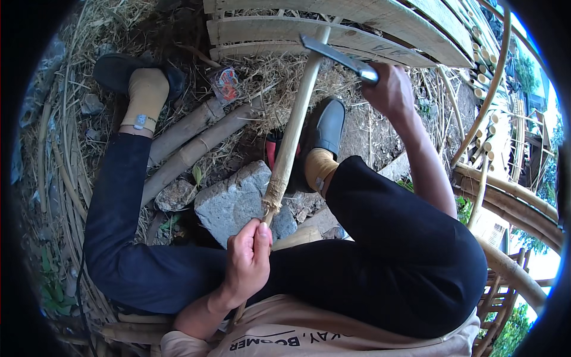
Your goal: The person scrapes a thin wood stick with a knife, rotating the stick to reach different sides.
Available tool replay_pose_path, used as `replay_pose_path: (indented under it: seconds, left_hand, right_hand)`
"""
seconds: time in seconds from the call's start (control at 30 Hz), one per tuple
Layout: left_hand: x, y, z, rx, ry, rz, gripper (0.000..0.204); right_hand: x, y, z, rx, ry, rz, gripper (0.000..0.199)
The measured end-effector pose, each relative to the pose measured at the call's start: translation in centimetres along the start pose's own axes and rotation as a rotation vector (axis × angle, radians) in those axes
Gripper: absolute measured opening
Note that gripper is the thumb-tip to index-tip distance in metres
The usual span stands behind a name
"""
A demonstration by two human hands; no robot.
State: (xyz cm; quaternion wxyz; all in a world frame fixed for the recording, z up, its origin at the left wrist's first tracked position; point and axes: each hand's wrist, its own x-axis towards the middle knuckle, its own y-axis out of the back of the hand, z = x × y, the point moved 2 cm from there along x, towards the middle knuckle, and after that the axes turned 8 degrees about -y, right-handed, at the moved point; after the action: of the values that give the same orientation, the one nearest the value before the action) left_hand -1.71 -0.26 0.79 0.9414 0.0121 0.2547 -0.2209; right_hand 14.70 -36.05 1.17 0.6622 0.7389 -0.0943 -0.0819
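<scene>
My left hand [247, 259] is closed around the thin near end of a pale bamboo pole [297, 113], just below a rough, fibrous knot. The pole slants up and away from me, its far end against wooden slats. In my right hand [389, 89] is a knife [339, 56] with a broad, straight grey blade; its handle is mostly hidden by my fingers. The blade lies across the upper part of the pole in view; whether it touches the wood I cannot tell. Beneath the pole's lower part sits a large grey stone [229, 199].
Pale wooden slats [262, 30] stand at the far side. Two thick bamboo lengths [196, 149] lie left of the stone, near a crumpled wrapper [225, 83]. My shoes [327, 125] rest among straw. Cut bamboo [491, 134] is stacked at right, behind bent poles.
</scene>
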Motion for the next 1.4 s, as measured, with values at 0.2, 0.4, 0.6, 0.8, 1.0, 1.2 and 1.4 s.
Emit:
replay_pose_path:
  seconds: [0.2, 0.4, 0.6, 0.8, 1.0, 1.2, 1.4]
  left_hand:
    - [0.3, -0.5, -0.3, -0.058, -0.043, -0.033, 0.035]
    - [0.9, 0.1, -0.3, -0.34, 0.14, -0.028, 0.034]
    - [1.5, 0.8, 0.6, -0.405, 0.121, -0.009, 0.032]
    - [1.8, 2.0, 0.4, -0.39, 0.096, 0.049, 0.032]
    - [2.4, 2.4, 0.5, -0.166, -0.039, 0.144, 0.031]
    - [3.4, 3.0, 0.7, -0.012, -0.125, 0.18, 0.027]
    - [2.8, 3.6, 1.9, 0.025, -0.075, 0.131, 0.021]
  right_hand:
    - [-0.2, 1.6, 0.5, -0.029, -0.001, 0.056, 0.02]
    - [-3.5, -0.3, -3.1, -0.014, 0.189, -0.152, 0.01]
    - [-4.5, 0.2, -5.9, 0.078, 0.298, -0.225, 0.013]
    - [-4.4, 0.9, -8.3, 0.124, 0.317, -0.355, 0.02]
    - [-4.6, 0.6, -8.7, 0.164, 0.384, -0.404, 0.023]
    - [-4.6, 0.7, -9.7, 0.126, 0.456, -0.351, 0.025]
    - [-4.8, 1.1, -9.7, 0.133, 0.498, -0.32, 0.024]
